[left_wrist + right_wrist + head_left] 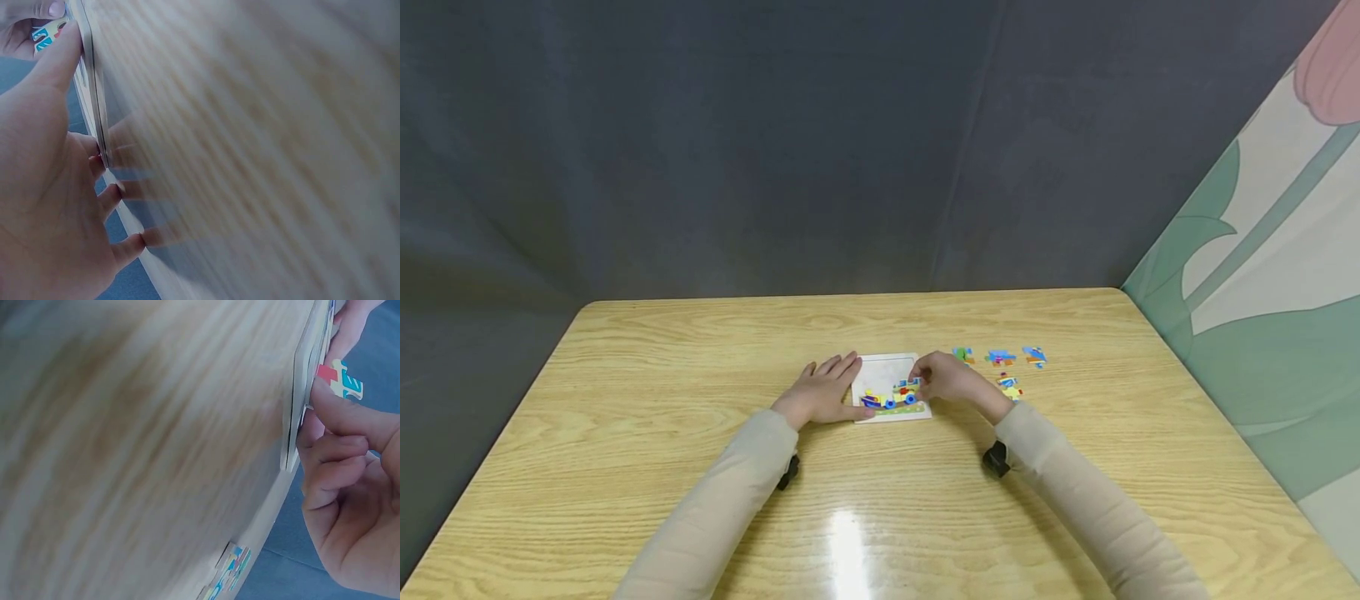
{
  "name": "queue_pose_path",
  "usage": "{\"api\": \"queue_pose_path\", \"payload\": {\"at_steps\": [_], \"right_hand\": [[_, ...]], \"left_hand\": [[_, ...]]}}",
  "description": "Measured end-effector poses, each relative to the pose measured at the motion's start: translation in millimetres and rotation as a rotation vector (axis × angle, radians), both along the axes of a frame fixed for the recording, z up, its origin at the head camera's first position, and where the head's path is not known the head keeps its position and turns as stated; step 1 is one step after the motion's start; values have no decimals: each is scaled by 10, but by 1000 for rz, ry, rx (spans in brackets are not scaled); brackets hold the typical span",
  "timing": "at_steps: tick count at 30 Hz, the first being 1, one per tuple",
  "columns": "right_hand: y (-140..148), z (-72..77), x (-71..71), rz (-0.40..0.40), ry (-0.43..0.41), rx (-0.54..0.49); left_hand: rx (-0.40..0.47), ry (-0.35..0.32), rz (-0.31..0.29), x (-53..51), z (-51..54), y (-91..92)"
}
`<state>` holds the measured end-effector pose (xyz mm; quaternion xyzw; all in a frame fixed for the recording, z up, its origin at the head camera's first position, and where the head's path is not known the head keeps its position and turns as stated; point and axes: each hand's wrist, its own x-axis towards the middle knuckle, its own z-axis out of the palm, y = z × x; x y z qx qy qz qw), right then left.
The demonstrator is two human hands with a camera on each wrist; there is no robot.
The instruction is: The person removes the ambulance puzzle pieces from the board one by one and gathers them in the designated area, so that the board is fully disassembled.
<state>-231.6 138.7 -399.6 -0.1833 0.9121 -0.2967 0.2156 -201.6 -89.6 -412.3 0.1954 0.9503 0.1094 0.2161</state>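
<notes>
Altogether two hands [822,394] [946,377], one tray [882,369], four pieces [1000,357] aside

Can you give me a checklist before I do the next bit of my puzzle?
1. Left hand steadying the puzzle board: ok, it touches the left side.
2. Right hand gripping a puzzle piece: ok, it's pinched.
3. That piece lying flat: not ok, it sticks up from the board in the right wrist view.
4. That piece matching its spot: cannot tell, the hand hides the place.
5. Room left on the board: ok, the upper part is bare.
6. Loose pieces nearby: ok, at least four lie to the right.
</notes>
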Motion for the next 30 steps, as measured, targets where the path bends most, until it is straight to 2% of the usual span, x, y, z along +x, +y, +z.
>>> {"api": "queue_pose_path", "payload": {"at_steps": [6, 15, 24, 28, 30], "right_hand": [[-6, 14, 5, -31, 8, 21], [11, -9, 3, -81, -36, -41], [4, -19, -9, -69, -19, -10], [43, -29, -7, -36, -22, -56], [69, -35, -6, -34, -51, -96]], "left_hand": [[-6, 5, -5, 6, 10, 1], [-6, 2, -6, 10, 8, 3], [-2, -2, -9, 7, 1, -5], [-7, -10, -5, 1, -2, -9], [-12, -12, -1, 5, 8, -4]]}}
